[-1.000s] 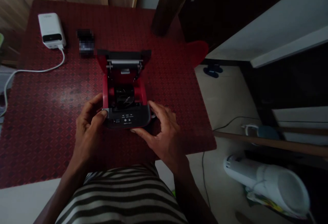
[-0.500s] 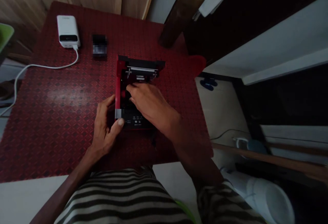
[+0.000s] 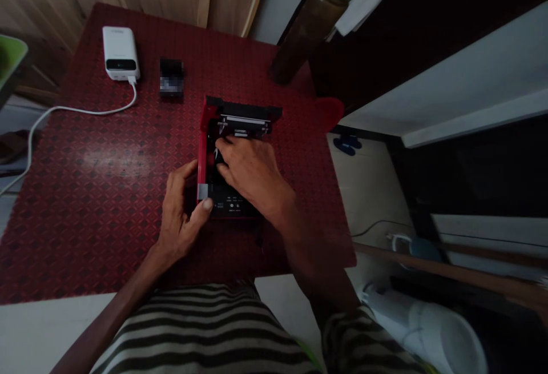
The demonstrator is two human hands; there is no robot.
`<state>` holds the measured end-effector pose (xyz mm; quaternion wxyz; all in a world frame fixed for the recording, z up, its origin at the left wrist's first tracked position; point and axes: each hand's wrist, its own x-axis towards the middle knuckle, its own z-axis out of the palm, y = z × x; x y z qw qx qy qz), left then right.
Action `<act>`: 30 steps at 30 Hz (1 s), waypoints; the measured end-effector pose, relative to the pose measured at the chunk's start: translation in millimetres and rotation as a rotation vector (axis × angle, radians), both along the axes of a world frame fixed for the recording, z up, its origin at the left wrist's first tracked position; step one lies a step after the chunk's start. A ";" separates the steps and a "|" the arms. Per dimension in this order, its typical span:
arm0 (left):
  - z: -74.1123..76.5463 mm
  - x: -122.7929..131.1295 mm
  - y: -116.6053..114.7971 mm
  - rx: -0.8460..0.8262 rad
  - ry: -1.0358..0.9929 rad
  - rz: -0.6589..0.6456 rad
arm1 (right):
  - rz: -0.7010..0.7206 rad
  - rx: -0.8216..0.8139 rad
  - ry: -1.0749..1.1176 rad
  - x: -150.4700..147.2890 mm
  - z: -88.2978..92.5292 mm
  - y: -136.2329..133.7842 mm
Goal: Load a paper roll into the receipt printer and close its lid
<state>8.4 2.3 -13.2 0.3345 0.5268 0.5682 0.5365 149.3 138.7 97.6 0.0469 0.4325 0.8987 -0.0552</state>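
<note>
A small red and black printer [image 3: 226, 201] sits on the table with its lid [image 3: 248, 112] raised at the back. Buttons with white markings show on its black front panel. My left hand [image 3: 182, 208] grips the printer's left front corner, thumb on top and fingers along the red side. Over the printer's inner bay reaches my right hand [image 3: 254, 171], its fingers bent and pressed together inside. What they hold is mostly hidden; only a small white curved edge shows by the fingertips. The hand covers most of the bay.
The red patterned table [image 3: 115, 208] carries a white power bank [image 3: 120, 51] with a white cable [image 3: 81, 112] and a small dark blurred object [image 3: 171, 79]. A brown bottle with a green cap [image 3: 306, 28] stands at the back right, near a red rounded thing [image 3: 329, 114].
The whole view has shifted slightly, so the table's things appear a little farther right. My right hand stays in the printer's bay, its fingers slightly moved; my left hand keeps its hold.
</note>
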 end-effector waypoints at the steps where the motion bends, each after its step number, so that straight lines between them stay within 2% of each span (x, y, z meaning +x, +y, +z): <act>1: 0.8 0.2 0.3 0.001 0.004 0.005 | -0.007 0.002 0.003 -0.3 -0.7 -0.2; 5: 0.9 0.6 1.8 0.036 0.037 0.014 | -0.023 -0.002 -0.002 -5.2 0.3 -2.0; 11: -6.8 -2.8 2.5 0.110 0.086 0.003 | -0.055 -0.073 -0.082 -12.7 10.9 -6.5; 21: -4.1 -1.8 2.5 0.082 0.107 0.009 | -0.076 -0.019 -0.012 -5.7 17.1 -19.5; 25: -4.2 -2.0 1.6 0.081 0.110 0.004 | -0.042 0.086 0.237 19.9 21.3 -28.9; 28: -5.9 -2.9 1.4 0.077 0.110 0.009 | -0.049 0.138 0.596 60.3 22.6 -23.2; 30: -7.6 -3.6 1.8 0.089 0.121 0.017 | -0.128 0.154 0.821 90.3 14.4 -8.8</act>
